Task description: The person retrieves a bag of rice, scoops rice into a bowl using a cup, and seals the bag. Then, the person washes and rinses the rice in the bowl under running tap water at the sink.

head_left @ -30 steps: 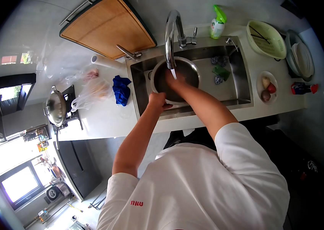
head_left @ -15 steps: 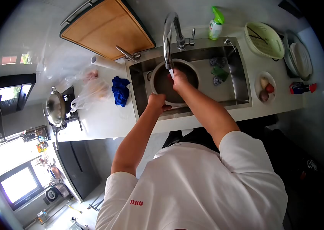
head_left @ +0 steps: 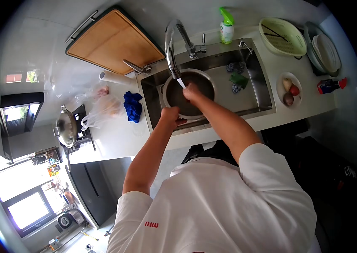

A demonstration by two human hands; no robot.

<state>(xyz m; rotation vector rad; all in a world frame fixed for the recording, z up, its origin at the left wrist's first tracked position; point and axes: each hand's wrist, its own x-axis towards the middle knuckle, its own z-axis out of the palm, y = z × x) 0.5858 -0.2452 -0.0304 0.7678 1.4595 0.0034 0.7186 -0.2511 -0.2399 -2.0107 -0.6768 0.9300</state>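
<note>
At the left, a crumpled blue cloth [head_left: 132, 107] lies on the counter [head_left: 115, 139], just beside the sink [head_left: 229, 100]. Next comes the person's left hand [head_left: 171, 114], closed on the near-left rim of a metal pot [head_left: 200, 84]. The pot sits in the left part of the sink, directly beyond this hand and touching it. Over the pot arches the faucet [head_left: 169, 46], its water [head_left: 181, 83] running down beside the right hand [head_left: 192, 92]. That hand is over the pot's opening, the forearm crossing the near rim; its fingers look curled, but whether they grip anything cannot be told. Farther right, a green item [head_left: 238, 79] lies in the sink, well apart from both hands.
</note>
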